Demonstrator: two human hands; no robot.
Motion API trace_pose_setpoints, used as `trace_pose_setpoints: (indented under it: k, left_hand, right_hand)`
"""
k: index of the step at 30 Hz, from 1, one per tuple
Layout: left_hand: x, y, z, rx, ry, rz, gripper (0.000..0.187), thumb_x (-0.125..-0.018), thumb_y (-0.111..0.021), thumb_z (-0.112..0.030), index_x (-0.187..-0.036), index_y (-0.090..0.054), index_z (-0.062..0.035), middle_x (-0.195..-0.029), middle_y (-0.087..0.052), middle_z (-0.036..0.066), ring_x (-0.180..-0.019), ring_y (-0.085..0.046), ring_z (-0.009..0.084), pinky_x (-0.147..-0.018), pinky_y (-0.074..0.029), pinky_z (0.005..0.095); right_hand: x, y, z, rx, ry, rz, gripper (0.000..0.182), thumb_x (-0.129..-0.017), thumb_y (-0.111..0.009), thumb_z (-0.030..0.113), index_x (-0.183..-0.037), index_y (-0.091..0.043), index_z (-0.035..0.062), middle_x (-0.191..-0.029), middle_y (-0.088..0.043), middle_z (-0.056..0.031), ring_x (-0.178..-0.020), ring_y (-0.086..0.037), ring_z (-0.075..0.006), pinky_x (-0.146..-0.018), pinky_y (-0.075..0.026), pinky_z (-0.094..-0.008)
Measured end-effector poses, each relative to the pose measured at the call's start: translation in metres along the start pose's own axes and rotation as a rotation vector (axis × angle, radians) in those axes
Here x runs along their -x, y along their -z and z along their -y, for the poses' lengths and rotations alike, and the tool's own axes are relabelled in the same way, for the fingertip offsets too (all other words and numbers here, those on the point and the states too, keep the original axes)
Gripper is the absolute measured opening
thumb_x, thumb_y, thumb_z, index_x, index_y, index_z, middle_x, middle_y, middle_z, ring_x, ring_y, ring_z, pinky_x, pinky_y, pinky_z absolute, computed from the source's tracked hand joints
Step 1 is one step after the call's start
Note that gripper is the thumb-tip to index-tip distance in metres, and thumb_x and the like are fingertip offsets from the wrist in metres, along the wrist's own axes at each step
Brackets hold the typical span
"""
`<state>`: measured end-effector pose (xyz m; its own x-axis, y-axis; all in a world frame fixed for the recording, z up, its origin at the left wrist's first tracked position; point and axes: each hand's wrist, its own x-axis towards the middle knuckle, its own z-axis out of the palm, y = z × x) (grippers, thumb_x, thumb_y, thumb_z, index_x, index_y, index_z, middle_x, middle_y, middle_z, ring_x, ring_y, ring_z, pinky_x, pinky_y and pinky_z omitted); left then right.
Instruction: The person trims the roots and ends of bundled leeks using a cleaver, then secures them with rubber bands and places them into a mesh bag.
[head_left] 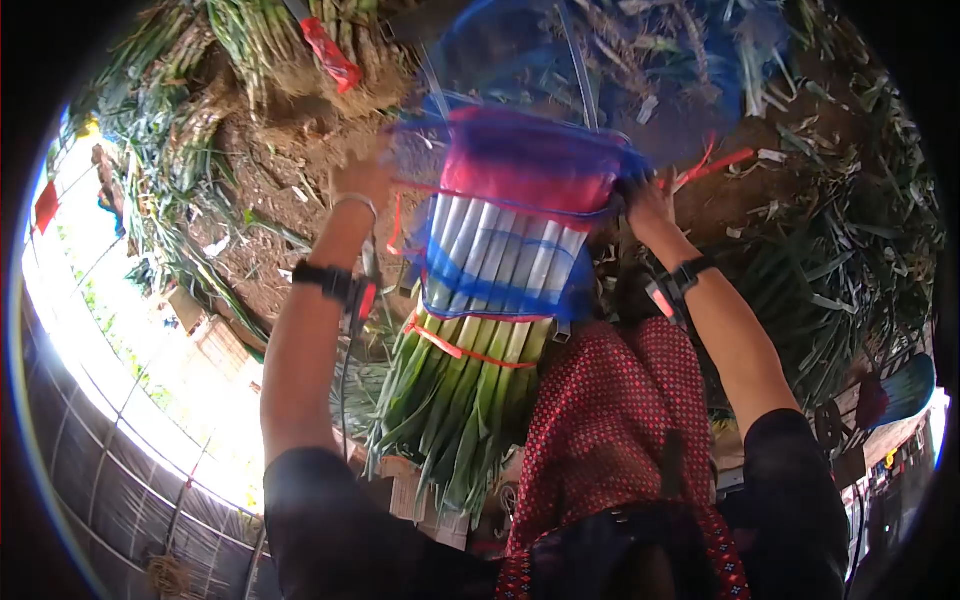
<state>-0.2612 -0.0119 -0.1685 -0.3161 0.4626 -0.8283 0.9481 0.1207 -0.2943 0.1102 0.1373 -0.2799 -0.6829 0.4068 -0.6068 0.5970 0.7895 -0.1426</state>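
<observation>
**Two Hands Seating a Mesh Bag on a Leek Bundle**

Two hands worked at the bag's upper corners. The left hand (362, 180) was closed on the left edge of the blue mesh bag (520, 215); its image was blurred, so finger spread could not be read. The right hand (650, 205) was clenched on the bag's right corner. Between both grips lay the leek bundle (480, 340), white stalks inside the mesh, green leaves protruding below across the lap. An orange tie (465, 350) bound the bundle below the grips. Recommended practice: pull both corners evenly, keeping the stalks parallel.
</observation>
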Motion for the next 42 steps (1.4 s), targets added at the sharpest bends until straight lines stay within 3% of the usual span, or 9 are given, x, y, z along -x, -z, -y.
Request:
trace_pose_setpoints:
  k: [7,9,11,16,20,30,35,39,42]
  left_hand:
    - [-0.164,-0.099,-0.057,0.768,-0.051,-0.167,0.031,-0.082,-0.055,-0.020,-0.108,-0.059,-0.0023,-0.114,-0.058,0.019,-0.106,-0.055,0.0261,-0.086,-0.046,0.0387]
    - [-0.154,-0.108,-0.058,0.761,0.005,0.338,0.040,-0.080,-0.055,-0.031,-0.110,-0.058,-0.0044,-0.115,-0.058,0.017,-0.107,-0.055,0.0304,-0.085,-0.046,0.0444]
    - [-0.151,-0.137,-0.045,0.625,-0.045,0.666,0.047,-0.079,-0.056,-0.038,-0.108,-0.059,-0.0008,-0.114,-0.059,0.019,-0.100,-0.059,0.0326,-0.082,-0.048,0.0443]
    - [-0.074,-0.220,-0.048,0.620,-0.334,0.101,0.031,-0.088,-0.043,-0.014,-0.113,-0.058,-0.0036,-0.116,-0.057,0.019,-0.105,-0.056,0.0294,-0.091,-0.043,0.0349]
    - [-0.001,-0.081,-0.065,1.344,-0.137,-0.751,0.027,-0.082,-0.050,-0.007,-0.106,-0.060,-0.0075,-0.102,-0.060,0.018,-0.099,-0.056,0.0352,-0.086,-0.045,0.0394]
    - [0.201,-0.135,-0.104,0.846,-0.376,-0.175,0.020,-0.077,-0.061,-0.016,-0.095,-0.060,-0.0074,-0.094,-0.061,0.009,-0.088,-0.058,0.0290,-0.075,-0.047,0.0406]
    - [0.082,-0.084,-0.068,1.119,-0.102,-0.701,0.019,-0.082,-0.057,-0.020,-0.095,-0.059,-0.0054,-0.088,-0.061,0.013,-0.078,-0.059,0.0353,-0.068,-0.048,0.0432]
    - [-0.107,-0.123,-0.054,0.878,0.234,-0.257,0.032,-0.087,-0.045,-0.030,-0.111,-0.057,-0.0145,-0.101,-0.062,0.018,-0.096,-0.058,0.0373,-0.082,-0.047,0.0433]
    - [-0.129,-0.102,-0.050,0.421,-0.253,-0.065,0.037,-0.084,-0.048,-0.031,-0.115,-0.057,-0.0126,-0.110,-0.059,0.019,-0.102,-0.056,0.0351,-0.087,-0.046,0.0419]
  right_hand:
    - [-0.057,-0.098,-0.004,-0.467,0.087,0.217,0.037,-0.078,-0.057,0.026,-0.113,-0.057,0.0146,-0.118,-0.054,-0.0126,-0.111,-0.051,-0.0257,-0.093,-0.036,-0.0488]
    - [-0.034,-0.114,0.009,-0.785,0.418,-0.111,0.031,-0.074,-0.061,0.026,-0.101,-0.061,0.0093,-0.096,-0.063,-0.0162,-0.091,-0.061,-0.0316,-0.079,-0.049,-0.0398]
    - [0.012,-0.153,0.035,-0.457,0.196,0.635,0.029,-0.075,-0.062,0.023,-0.101,-0.062,0.0095,-0.099,-0.062,-0.0172,-0.093,-0.059,-0.0340,-0.081,-0.047,-0.0406]
    - [0.135,-0.061,0.081,-0.739,0.247,0.424,0.039,-0.075,-0.052,0.016,-0.109,-0.050,-0.0036,-0.103,-0.055,-0.0272,-0.094,-0.054,-0.0414,-0.083,-0.044,-0.0467]
    - [0.127,-0.078,0.079,-0.813,0.252,0.361,0.043,-0.079,-0.046,0.016,-0.117,-0.046,-0.0031,-0.110,-0.052,-0.0275,-0.100,-0.051,-0.0425,-0.087,-0.042,-0.0453]
    - [0.125,-0.116,0.073,-1.484,-0.051,0.610,0.042,-0.088,-0.041,0.023,-0.122,-0.046,-0.0002,-0.119,-0.053,-0.0152,-0.108,-0.052,-0.0268,-0.094,-0.040,-0.0351]
    - [0.057,-0.065,0.039,-1.987,-0.646,0.389,0.037,-0.089,-0.047,0.031,-0.109,-0.057,0.0015,-0.104,-0.058,-0.0070,-0.093,-0.055,-0.0160,-0.081,-0.043,-0.0276]
    - [0.001,-0.098,0.045,-1.780,-0.415,0.026,0.039,-0.088,-0.047,0.037,-0.105,-0.060,0.0035,-0.095,-0.061,-0.0042,-0.085,-0.057,-0.0176,-0.077,-0.045,-0.0284]
    - [-0.007,-0.069,0.054,-1.346,-0.689,-0.014,0.037,-0.086,-0.049,0.037,-0.104,-0.061,0.0071,-0.096,-0.064,-0.0123,-0.084,-0.062,-0.0274,-0.072,-0.048,-0.0373]
